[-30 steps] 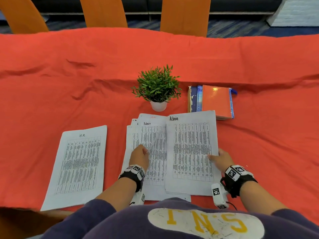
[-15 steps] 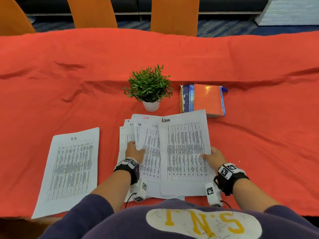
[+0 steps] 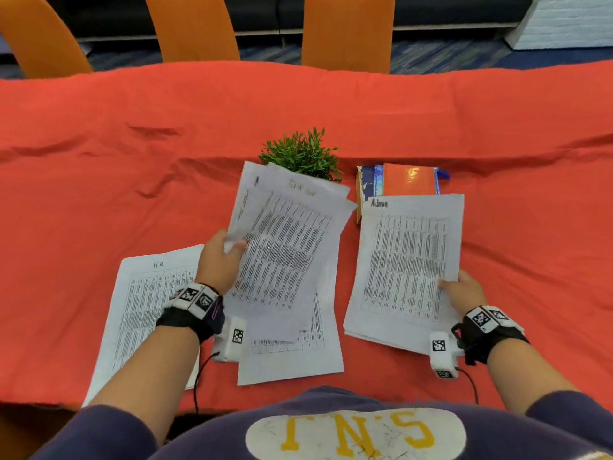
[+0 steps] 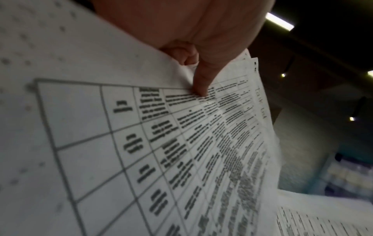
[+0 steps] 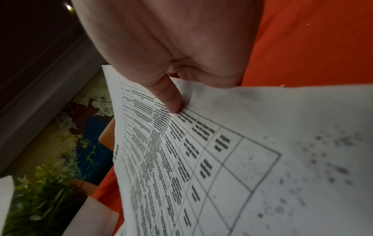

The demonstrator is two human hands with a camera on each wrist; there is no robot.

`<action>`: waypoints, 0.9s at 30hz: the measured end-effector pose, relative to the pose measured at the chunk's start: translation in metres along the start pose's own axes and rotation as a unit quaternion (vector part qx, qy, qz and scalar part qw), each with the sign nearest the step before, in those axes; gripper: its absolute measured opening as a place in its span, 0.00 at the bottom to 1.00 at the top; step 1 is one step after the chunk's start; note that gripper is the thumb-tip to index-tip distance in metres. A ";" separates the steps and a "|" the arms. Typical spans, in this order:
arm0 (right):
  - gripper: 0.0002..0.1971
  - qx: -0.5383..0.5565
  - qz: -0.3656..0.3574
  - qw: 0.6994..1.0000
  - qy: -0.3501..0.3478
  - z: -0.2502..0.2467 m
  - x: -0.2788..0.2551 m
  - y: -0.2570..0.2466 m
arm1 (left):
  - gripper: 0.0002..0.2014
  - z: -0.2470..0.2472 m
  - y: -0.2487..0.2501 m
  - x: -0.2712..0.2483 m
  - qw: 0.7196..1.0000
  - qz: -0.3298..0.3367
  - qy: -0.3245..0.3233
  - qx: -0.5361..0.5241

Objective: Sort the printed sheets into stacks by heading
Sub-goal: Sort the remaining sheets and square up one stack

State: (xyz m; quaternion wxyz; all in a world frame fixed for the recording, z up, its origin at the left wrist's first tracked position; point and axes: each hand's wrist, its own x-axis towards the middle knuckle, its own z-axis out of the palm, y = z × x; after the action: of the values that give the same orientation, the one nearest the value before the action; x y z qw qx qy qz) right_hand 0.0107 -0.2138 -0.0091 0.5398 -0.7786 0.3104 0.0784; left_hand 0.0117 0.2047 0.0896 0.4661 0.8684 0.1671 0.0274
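My tabletop point(image 3: 99, 180) wears a plain orange-red cloth. The sheets point(image 3: 285, 247) I hold are white with grey-black printed grids, like the Admin sheets point(image 3: 408, 260) right of the green plant point(image 3: 300, 154). Just right of the plant, the notebook point(image 3: 409, 179) has a glossy orange cover with blue edges. Behind the plant stand orange chairs point(image 3: 348, 31). My wristbands point(image 3: 195, 310) are black with white checkered tags.

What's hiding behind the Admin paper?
The books poke out behind the Admin paper, with more sheets underneath at its near edge. Their headings are covered.
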 end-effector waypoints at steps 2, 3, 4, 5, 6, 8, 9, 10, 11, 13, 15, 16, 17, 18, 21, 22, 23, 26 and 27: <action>0.17 0.020 -0.010 1.000 -0.009 0.000 0.001 -0.007 | 0.07 -0.003 0.002 0.004 1.000 -0.008 -0.010 -0.028; 0.17 0.033 -0.018 0.999 -0.021 0.003 -0.001 -0.012 | 0.06 -0.001 0.002 0.003 0.999 -0.021 -0.016 -0.043; 0.16 0.043 -0.026 0.998 -0.035 0.007 -0.002 -0.016 | 0.07 0.003 0.004 0.001 0.997 -0.032 -0.027 -0.065; 0.16 0.053 -0.032 0.997 -0.049 0.012 -0.006 -0.023 | 0.09 0.009 0.005 -0.002 0.995 -0.046 -0.037 -0.084; 0.16 0.064 -0.040 0.995 -0.066 0.018 -0.011 -0.030 | 0.10 0.016 0.006 -0.006 0.992 -0.056 -0.049 -0.101; 0.15 0.094 -0.041 0.990 -0.099 0.032 -0.022 -0.041 | 0.15 0.033 0.004 -0.012 0.986 -0.089 -0.077 -0.114; 0.14 0.111 -0.039 0.986 -0.122 0.039 -0.029 -0.045 | 0.19 0.042 0.002 -0.016 0.984 -0.110 -0.083 -0.112; 0.14 0.121 -0.032 0.982 -0.140 0.046 -0.032 -0.045 | 0.24 0.050 0.001 -0.020 0.982 -0.128 -0.088 -0.107; 0.14 0.121 -0.031 0.980 -0.158 0.052 -0.036 -0.045 | 0.29 0.057 -0.001 -0.023 0.979 -0.147 -0.095 -0.103; 0.12 0.122 -0.026 0.977 -0.174 0.062 -0.043 -0.042 | 0.31 0.069 -0.004 -0.029 0.974 -0.165 -0.110 -0.109; 0.17 0.098 -0.027 0.978 -0.182 0.067 -0.050 -0.040 | 0.28 0.078 -0.007 -0.033 0.975 -0.167 -0.115 -0.094; 0.20 0.083 -0.034 0.978 -0.190 0.069 -0.051 -0.038 | 0.25 0.081 -0.008 -0.035 0.977 -0.161 -0.114 -0.079; 0.21 0.084 -0.032 0.975 -0.204 0.070 -0.054 -0.037 | 0.24 0.083 -0.008 -0.037 0.978 -0.158 -0.115 -0.070; 0.20 0.095 -0.030 0.970 -0.221 0.072 -0.056 -0.036 | 0.23 0.087 -0.008 -0.040 0.979 -0.153 -0.120 -0.064; 0.17 0.034 -0.044 0.972 -0.229 0.075 -0.056 -0.029 | 0.22 0.094 -0.013 -0.044 0.978 -0.156 -0.130 -0.041; 0.18 0.010 -0.057 0.974 -0.220 0.075 -0.054 -0.026 | 0.21 0.096 -0.018 -0.045 0.977 -0.160 -0.137 -0.032; 0.17 0.002 -0.057 0.977 -0.205 0.075 -0.053 -0.024 | 0.21 0.098 -0.027 -0.042 0.976 -0.161 -0.145 -0.026; 0.16 -0.003 -0.048 0.986 -0.162 0.071 -0.050 -0.017 | 0.24 0.094 -0.054 -0.036 0.976 -0.175 -0.128 0.013; 0.17 -0.002 -0.043 0.988 -0.149 0.068 -0.048 -0.014 | 0.25 0.090 -0.065 -0.033 0.976 -0.179 -0.101 0.068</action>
State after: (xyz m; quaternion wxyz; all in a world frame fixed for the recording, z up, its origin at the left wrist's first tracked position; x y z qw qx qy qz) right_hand -0.0051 -0.1307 -0.0031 0.5810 -0.7721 0.1925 0.1711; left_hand -0.0186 0.1553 -0.0111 0.4180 0.8523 0.2732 -0.1555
